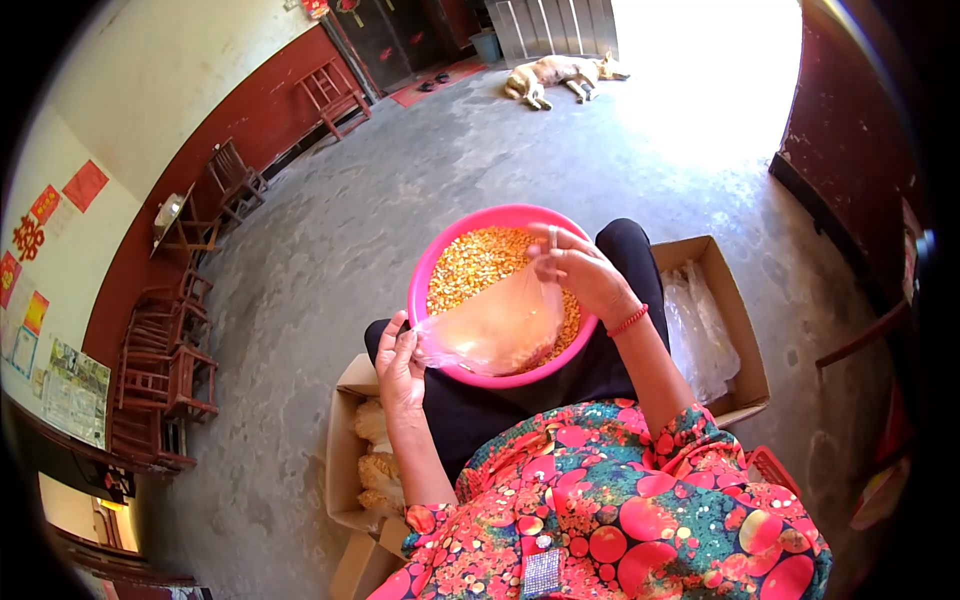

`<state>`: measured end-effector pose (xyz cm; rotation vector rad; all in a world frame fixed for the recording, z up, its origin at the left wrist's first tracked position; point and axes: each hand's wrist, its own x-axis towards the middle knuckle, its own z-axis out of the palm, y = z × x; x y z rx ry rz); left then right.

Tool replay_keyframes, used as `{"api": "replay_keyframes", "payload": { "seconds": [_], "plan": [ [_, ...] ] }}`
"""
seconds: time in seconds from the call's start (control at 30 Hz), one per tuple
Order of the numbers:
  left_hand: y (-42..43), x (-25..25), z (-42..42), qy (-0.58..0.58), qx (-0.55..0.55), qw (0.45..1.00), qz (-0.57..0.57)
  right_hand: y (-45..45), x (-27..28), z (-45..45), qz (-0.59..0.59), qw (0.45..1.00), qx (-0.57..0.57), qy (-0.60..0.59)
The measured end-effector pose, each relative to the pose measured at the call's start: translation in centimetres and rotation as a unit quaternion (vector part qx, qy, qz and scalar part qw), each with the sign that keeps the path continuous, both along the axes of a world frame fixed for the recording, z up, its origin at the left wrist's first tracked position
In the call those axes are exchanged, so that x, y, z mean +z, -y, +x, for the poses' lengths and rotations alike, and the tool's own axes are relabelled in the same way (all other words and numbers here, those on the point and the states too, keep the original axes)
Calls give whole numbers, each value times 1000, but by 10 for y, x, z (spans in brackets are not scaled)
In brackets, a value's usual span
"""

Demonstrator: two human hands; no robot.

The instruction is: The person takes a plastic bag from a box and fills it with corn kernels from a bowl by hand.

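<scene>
A clear plastic bag [495, 325] stretches between my hands over a pink basin [420, 272] of yellow corn kernels [475, 262]. My left hand [400, 365] pinches the bag's edge at the basin's left rim. At the basin's upper right, my right hand [585, 272], with a red bracelet on the wrist, has its curled fingers at the bag's other end. The bag looks flat and see-through, with kernels showing faintly beneath it. The basin rests between my legs.
To my right stands a cardboard box [755, 345] with clear plastic bags [700, 330]. At my left, another box [340, 455] contains filled bags [380, 470]. A dog [560, 78] lies on the concrete floor ahead. Wooden chairs [165, 350] line the left wall.
</scene>
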<state>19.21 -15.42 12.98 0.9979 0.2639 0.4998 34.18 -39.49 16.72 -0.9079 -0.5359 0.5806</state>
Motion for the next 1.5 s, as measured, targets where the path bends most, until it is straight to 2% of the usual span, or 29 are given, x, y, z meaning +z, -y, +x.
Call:
{"api": "replay_keyframes", "payload": {
  "seconds": [0.03,0.1,0.17,0.23,0.27,0.37,0.43,0.5,0.53,0.57,0.63,0.67,0.7,0.77,0.83,0.93,0.97,1.03,1.07,1.1,1.13,1.2,1.23,1.3,1.37,1.4,1.43,1.5],
  "plan": [
    [-1,-2,-2,-12,-5,1000,1,-2,1,-1,39,998,-43,-22],
    [0,0,-2,-33,-18,999,4,-1,-5,0,8,998,-56,-7],
    [10,4,0,-22,-27,999,-9,0,-13,-1,-72,997,-33,8],
    [24,13,5,29,-21,998,-48,3,-11,-4,-66,997,-29,14],
    [22,10,6,68,-71,994,-54,4,-8,-3,-84,995,-5,51],
    [60,46,9,116,-78,989,-51,-1,4,-11,-125,983,12,136],
    [79,59,14,142,-108,984,26,-18,-4,-18,-85,982,61,159],
    [100,68,21,134,-127,977,108,-29,-9,-28,-158,937,42,310],
    [97,59,25,122,-129,963,202,-34,-3,-42,-94,956,-1,277],
    [97,58,25,122,-129,963,202,-36,-7,-40,-93,956,-1,277],
    [100,63,23,67,-115,967,219,-39,-13,-33,-65,987,2,145],
    [87,52,26,39,-95,968,227,-32,-15,-28,-101,982,-52,149],
    [78,44,27,38,-94,969,227,-28,-13,-22,-93,982,-69,147],
    [63,30,29,8,-47,950,307,-21,-5,-22,-33,990,-97,93],
    [54,8,34,-26,-47,937,345,-20,-5,-21,-17,992,-84,95],
    [57,-18,46,-78,-97,787,604,-30,0,-31,38,998,-24,34],
    [63,-24,52,-77,-98,787,604,-31,4,-35,50,998,-11,33],
    [96,15,63,-117,-229,744,616,-33,13,-42,74,997,19,32],
    [87,-20,68,-49,-170,721,670,-34,18,-44,73,997,17,32],
    [84,-55,81,-48,-172,722,669,-35,23,-46,75,995,45,45],
    [84,-90,95,-27,-158,828,537,-36,25,-48,77,993,75,58],
    [87,-92,84,-46,-211,894,392,-38,25,-50,39,991,92,90],
    [83,-91,81,-45,-211,894,393,-38,24,-51,3,986,111,121],
    [78,-97,78,-30,-232,847,478,-43,10,-49,-18,984,114,134],
    [70,-110,81,-2,-225,828,513,-47,0,-48,-127,957,91,245],
    [59,-127,87,-5,-273,868,415,-48,-2,-48,-187,909,23,371],
    [52,-134,90,-7,-319,895,311,-47,0,-48,-188,909,23,371],
    [49,-144,89,-8,-363,910,201,-43,9,-46,-295,830,-59,469]
  ]
}}
